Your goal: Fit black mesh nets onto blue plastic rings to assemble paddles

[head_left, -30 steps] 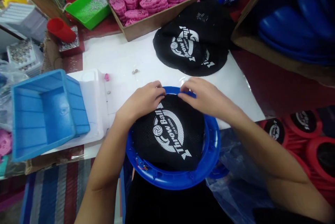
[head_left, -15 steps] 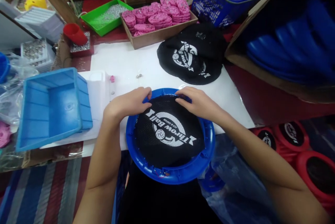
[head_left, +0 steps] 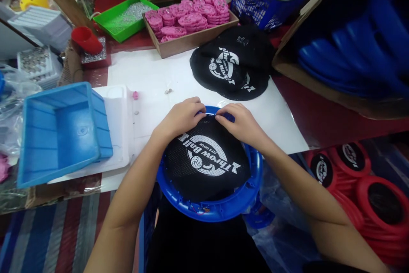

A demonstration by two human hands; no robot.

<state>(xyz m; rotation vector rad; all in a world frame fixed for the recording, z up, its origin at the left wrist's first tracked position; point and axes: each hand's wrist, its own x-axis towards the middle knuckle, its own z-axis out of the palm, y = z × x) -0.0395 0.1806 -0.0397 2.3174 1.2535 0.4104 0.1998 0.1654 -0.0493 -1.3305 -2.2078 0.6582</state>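
Fingertips of both the left hand and the right hand are drawn in at the far rim of the blue ring, thumbs close to the black mesh. Whether any cloth is actually pinched can't be told, as the tips are partly hidden. The mesh is laid inside the ring, print up, and the ring is held across the near edge of the desk, its near side out over the lap.

As far as can be judged, the ring could be tipped if it's pressed too hard at the far rim. The mesh could be bunched or dragged askew by an uneven tug, and the thin wires at the near rim could be snagged if it slides back.

Red rings are piled off the near right edge. Elbow room on the left is cut down by a blue bin, perched on a white tray. Small round bits are scattered mid-desk. Further back, the way is blocked by a mesh pile, then a carton of pink parts.
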